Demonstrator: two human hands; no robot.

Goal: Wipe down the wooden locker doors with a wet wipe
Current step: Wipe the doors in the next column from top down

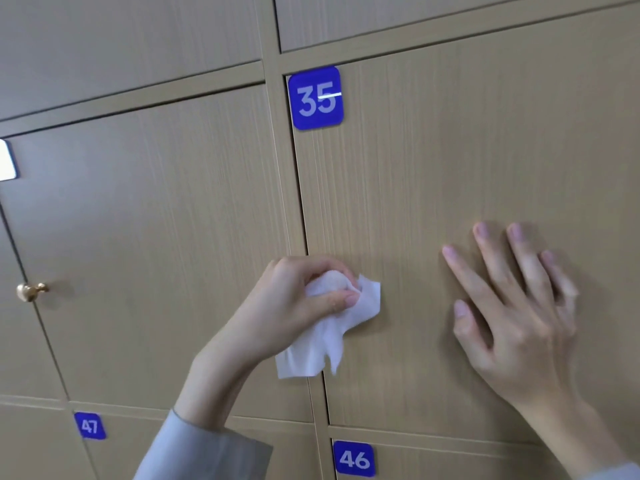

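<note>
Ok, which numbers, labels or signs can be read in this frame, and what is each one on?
"35": blue plate at the top left corner of the locker door that both hands touch.
"47": blue plate on a lower door at the left.
"46": blue plate on the door below.
White plate at the left edge: washed out by glare, unreadable.

Bare wood is lying open above the right hand (512, 306) on door 35 (485, 150); its number plate (316, 98) is sitting up-left.
</note>
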